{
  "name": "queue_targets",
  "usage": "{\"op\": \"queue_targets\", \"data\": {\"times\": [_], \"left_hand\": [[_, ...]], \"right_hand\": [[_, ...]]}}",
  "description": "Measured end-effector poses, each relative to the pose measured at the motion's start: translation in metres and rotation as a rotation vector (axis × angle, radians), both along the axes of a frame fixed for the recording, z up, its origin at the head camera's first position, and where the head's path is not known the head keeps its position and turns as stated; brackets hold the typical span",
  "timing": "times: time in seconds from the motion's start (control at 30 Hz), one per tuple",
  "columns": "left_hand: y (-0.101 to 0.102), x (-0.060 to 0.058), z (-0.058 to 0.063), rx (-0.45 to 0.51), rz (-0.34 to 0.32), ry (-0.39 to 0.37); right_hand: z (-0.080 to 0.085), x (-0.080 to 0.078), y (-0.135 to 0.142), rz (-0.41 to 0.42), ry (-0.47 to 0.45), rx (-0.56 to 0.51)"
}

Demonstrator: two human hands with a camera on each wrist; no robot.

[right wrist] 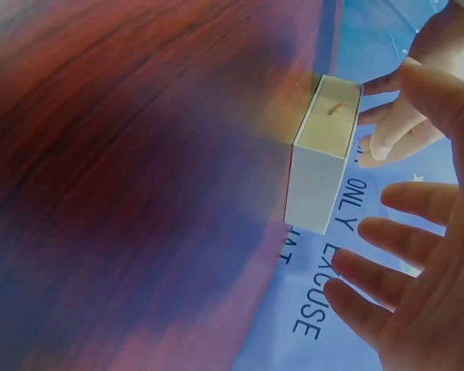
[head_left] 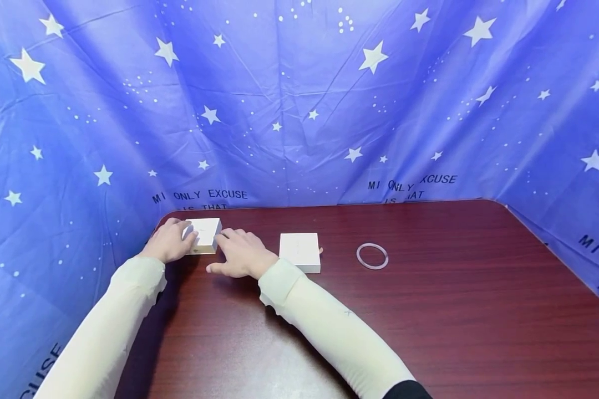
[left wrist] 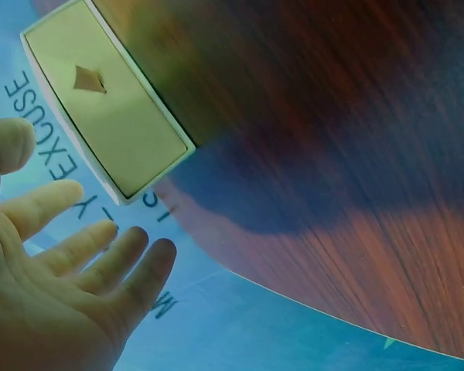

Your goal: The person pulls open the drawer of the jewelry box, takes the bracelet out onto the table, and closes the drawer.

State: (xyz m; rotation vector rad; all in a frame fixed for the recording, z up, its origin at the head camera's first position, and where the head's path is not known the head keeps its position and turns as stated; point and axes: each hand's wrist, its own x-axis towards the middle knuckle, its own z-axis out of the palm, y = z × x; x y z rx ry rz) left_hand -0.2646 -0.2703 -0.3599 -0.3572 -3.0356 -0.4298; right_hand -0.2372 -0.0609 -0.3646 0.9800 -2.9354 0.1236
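We see the box (head_left: 207, 235) near the far left corner of the tabletop (head_left: 429, 305), ahead of and between the hands. The left hand (head_left: 168, 241) lies at its left side, the right hand (head_left: 242, 255) at its right, so the box's front runs lengthwise from one hand to the other. That yellowish front, with its small brown tab (left wrist: 89, 79), faces back toward us. We judge the left hand nearer, as its fingers overlap the top's left edge in the head view; the right fingertips come just beside the opposite side. Both hands are spread and neither grips anything; whether any fingertip touches the box, we cannot tell. The second box (head_left: 299, 249) sits to the right, beyond the right hand, and the ring (head_left: 358, 257) lies farther right again.
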Motion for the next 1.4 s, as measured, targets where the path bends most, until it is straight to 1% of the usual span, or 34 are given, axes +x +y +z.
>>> {"op": "queue_targets", "data": {"times": [0.23,0.43,0.63,0.87,1.03,1.17,1.4], "left_hand": [[-0.005,-0.009,-0.004,0.012,0.007,-0.041],[-0.008,-0.009,-0.005,0.026,0.024,-0.056],[-0.013,-0.01,-0.007,0.034,0.052,-0.049],[-0.008,-0.016,-0.01,0.033,0.009,0.003],[-0.002,-0.021,-0.012,0.028,-0.02,-0.01],[0.0,-0.023,-0.013,0.028,-0.028,-0.02],[0.002,-0.024,-0.014,0.042,-0.047,-0.01]], "right_hand": [[-0.001,-0.003,-0.012,0.016,0.024,0.034],[-0.001,0.001,-0.024,0.014,0.023,0.084],[-0.006,0.006,-0.035,0.027,-0.007,0.078],[-0.013,0.004,-0.039,0.007,-0.002,0.071],[-0.016,0.002,-0.039,-0.013,-0.018,0.06],[-0.019,0.001,-0.04,-0.02,-0.023,0.067],[-0.021,0.001,-0.042,-0.026,-0.012,0.072]]}}
